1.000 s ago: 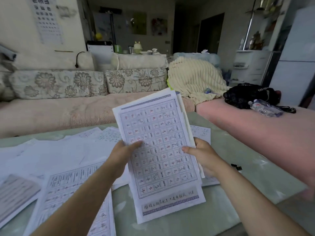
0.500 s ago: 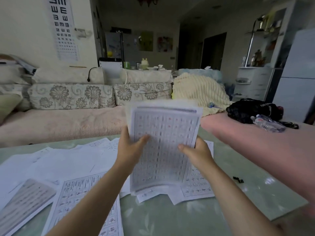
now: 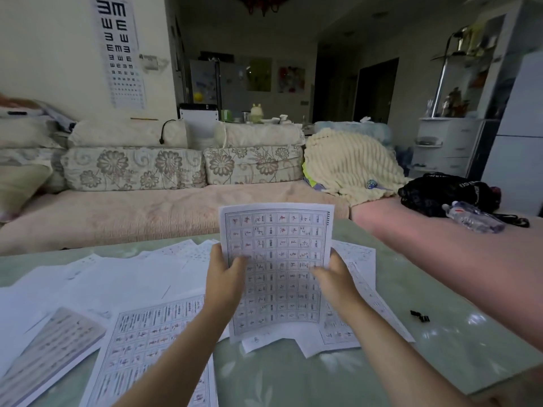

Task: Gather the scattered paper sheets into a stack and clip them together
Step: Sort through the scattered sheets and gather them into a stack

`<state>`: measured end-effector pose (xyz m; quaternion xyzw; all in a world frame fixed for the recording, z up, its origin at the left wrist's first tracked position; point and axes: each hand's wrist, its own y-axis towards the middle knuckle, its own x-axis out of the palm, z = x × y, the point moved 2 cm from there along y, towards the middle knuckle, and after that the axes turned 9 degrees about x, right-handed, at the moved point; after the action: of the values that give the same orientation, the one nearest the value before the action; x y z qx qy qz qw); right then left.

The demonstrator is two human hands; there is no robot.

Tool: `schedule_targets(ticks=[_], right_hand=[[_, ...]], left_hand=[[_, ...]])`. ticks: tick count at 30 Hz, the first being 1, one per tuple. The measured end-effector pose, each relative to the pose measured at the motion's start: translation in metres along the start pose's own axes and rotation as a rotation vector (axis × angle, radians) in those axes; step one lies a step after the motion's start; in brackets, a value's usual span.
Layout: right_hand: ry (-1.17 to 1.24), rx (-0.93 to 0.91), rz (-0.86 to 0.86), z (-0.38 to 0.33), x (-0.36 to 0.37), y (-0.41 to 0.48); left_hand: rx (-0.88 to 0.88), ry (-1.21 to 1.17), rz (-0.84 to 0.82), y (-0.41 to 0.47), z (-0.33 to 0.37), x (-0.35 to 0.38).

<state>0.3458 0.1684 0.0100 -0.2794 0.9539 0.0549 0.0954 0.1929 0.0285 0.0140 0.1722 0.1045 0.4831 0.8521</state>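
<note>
Squared up now: the stack of sheets [image 3: 277, 259], tilted and fanned out a second ago, has been brought upright with its edges lined up, printed grid facing the camera. It is gripped on both sides. The left hand [image 3: 224, 279] is curled round the left edge with the thumb laid across the front, and the right hand [image 3: 335, 282] is clamped on the right edge the same way, thumb on the print. The stack's lower edge is down among the loose paper on the green glass table [image 3: 293, 380]; whether it touches cannot be told.

Under and just right of the stack, a few printed sheets [image 3: 363, 277] are seen lying askew. More paper is spread to the left: a printed grid sheet [image 3: 152, 342] by the left forearm, a blurred printed sheet [image 3: 50, 351] at the near left corner, and blank white sheets [image 3: 123, 277] overlapping beyond them. Small black clips [image 3: 420, 316] are lying on the bare glass well to the right of the stack, untouched.

Behind the table a sofa [image 3: 132, 212] is seen, with a cream blanket [image 3: 349, 163], a black bag [image 3: 440, 192] with a water bottle [image 3: 473, 220] just beside it, and an eye chart [image 3: 119, 51] on the wall.
</note>
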Motion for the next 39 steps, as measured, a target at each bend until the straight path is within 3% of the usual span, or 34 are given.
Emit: schedule_targets(ticks=[9,16,19,27,33,39], right_hand=[[-0.066,0.013,0.001,-0.018,0.005,0.001],[-0.160,0.371,-0.213,0.001,0.078,0.006],[-0.247,0.432,-0.284,0.008,0.128,-0.002],[-0.519,0.440,-0.407,0.026,0.229,-0.031],[-0.990,0.279,-0.279,0.028,0.245,-0.039],[-0.826,0.307,-0.323,0.035,0.237,-0.036]], left_hand=[[-0.046,0.158,-0.127,0.012,0.010,-0.022],[-0.267,0.362,-0.147,0.025,-0.005,-0.096],[-0.352,0.507,-0.130,0.017,-0.026,-0.141],[-0.512,0.917,-0.308,-0.001,-0.080,-0.225],[-0.494,1.145,-0.332,-0.015,-0.093,-0.236],[-0.439,1.108,-0.362,-0.016,-0.087,-0.233]])
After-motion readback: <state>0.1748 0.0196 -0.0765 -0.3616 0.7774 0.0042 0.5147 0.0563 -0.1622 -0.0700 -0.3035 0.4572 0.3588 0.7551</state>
